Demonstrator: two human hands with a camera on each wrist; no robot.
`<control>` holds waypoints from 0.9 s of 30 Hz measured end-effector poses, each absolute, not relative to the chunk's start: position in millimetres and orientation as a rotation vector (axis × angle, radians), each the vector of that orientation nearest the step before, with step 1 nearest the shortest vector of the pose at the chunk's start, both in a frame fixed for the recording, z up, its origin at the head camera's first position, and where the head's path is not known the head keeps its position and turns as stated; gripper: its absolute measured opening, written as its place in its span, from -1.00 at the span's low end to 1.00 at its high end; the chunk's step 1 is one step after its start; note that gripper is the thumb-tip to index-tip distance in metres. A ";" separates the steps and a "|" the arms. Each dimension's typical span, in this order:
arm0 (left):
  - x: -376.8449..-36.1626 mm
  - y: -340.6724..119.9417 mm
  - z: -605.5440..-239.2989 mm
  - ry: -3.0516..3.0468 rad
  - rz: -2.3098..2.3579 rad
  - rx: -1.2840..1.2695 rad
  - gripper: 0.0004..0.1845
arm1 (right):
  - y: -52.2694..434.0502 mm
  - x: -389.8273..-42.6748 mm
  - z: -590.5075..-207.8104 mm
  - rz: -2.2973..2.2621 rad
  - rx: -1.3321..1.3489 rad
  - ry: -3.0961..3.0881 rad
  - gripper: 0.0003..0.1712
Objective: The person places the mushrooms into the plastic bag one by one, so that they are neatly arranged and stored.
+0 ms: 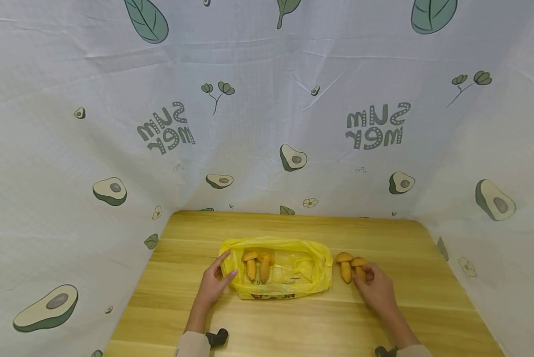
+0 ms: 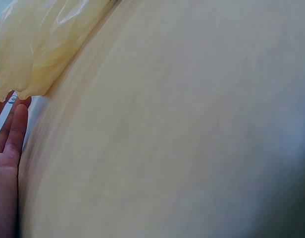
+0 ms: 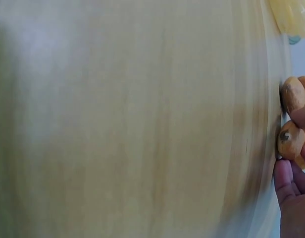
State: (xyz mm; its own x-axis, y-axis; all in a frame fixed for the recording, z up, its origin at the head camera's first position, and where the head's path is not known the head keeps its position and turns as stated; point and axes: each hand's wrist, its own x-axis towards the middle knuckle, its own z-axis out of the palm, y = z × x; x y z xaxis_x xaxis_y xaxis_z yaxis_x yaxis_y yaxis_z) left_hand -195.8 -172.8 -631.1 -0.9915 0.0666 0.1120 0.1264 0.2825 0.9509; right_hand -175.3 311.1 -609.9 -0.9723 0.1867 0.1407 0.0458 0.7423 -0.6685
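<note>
A yellow plastic bag [image 1: 275,289] lies on the table with its mouth spread open. Two orange-brown mushrooms [image 1: 265,267] rest side by side in its left half. At the bag's left end is my left hand [image 1: 213,285], thumb and fingers spread and touching the rim. The left wrist view shows its fingers [image 2: 16,131] fairly straight beside the plastic. To the right of the bag, two more mushrooms lie close together. My right hand [image 1: 377,287] pinches the right-hand mushroom [image 3: 290,141] between thumb and fingers; the other mushroom [image 1: 345,267] is just left of it.
The wooden table [image 1: 293,327] has rounded far corners. A pale cloth [image 1: 249,129] printed with avocados and leaves hangs behind it and along both sides. Dark straps [image 1: 217,337] are on both wrists.
</note>
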 end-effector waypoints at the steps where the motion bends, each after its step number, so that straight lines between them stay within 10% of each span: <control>1: -195.7 -172.5 -630.6 -2.474 -1.855 -0.182 -0.30 | 311.6 -175.0 -610.6 1.047 -0.188 -2.732 -0.52; 27: -195.8 -173.4 -633.2 -2.453 -1.862 -0.217 -0.32 | 318.2 -172.4 -612.4 1.124 -0.296 -2.631 -0.54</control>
